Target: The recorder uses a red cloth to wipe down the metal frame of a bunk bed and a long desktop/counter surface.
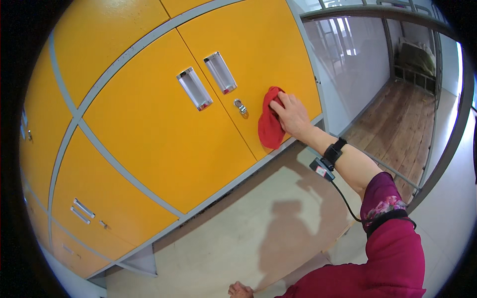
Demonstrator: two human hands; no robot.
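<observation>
A bunched red cloth (pixel 270 130) lies against the lower right yellow cabinet door (pixel 258 44). My right hand (pixel 293 115) grips it from above and presses it to the door, to the right of a small metal lock (pixel 240 107). A black strap with a small cabled device (pixel 323 169) is on my right wrist. At the bottom edge of the head view, only part of my left hand (pixel 241 289) shows. Its fingers look curled in, and nothing is visible in them.
Two recessed silver handles (pixel 195 89) sit beside the door seam. More yellow doors (pixel 97 186) in grey frames continue leftward. To the right stands a metal bed frame (pixel 447 164) with wooden boards (pixel 392 116). Below the cabinet is pale floor (pixel 223 238) with my shadow across it.
</observation>
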